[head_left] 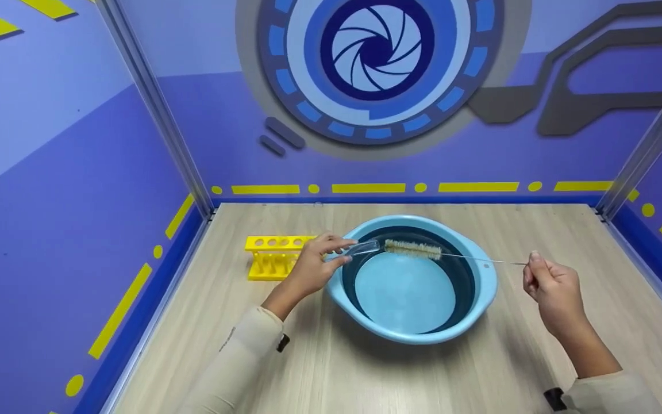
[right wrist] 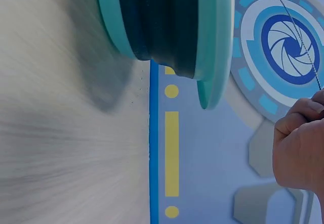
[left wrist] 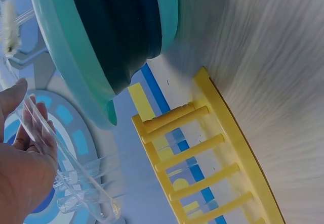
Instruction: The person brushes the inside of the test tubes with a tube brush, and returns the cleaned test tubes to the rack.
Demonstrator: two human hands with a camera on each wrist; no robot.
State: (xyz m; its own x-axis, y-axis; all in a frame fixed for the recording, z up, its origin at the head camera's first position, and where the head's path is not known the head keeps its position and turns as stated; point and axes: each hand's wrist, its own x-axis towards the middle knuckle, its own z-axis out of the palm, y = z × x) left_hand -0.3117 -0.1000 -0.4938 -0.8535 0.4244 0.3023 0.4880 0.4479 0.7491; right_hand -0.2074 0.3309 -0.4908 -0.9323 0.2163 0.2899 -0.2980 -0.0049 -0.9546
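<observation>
Pinched between the thumb and fingers of my left hand [head_left: 314, 265] is a clear test tube [head_left: 364, 248], its mouth pointing right over the basin. In the left wrist view the tube [left wrist: 76, 164] slants across the palm, rounded end low. My right hand [head_left: 555, 290] grips the thin wire handle of a test tube brush [head_left: 413, 249], fingers curled round the wire's end. The pale bristles lie just right of the tube's mouth, roughly in line with it. Both hover above a light blue basin [head_left: 411, 336] with a dark inner wall.
A yellow test tube rack [head_left: 273, 249] stands left of the basin, partly behind my left hand. Clear tubes [left wrist: 76, 202] show near the rack's top in the left wrist view. Blue-purple panels [head_left: 101, 172] wall the wooden table [head_left: 239, 368] at the back and sides.
</observation>
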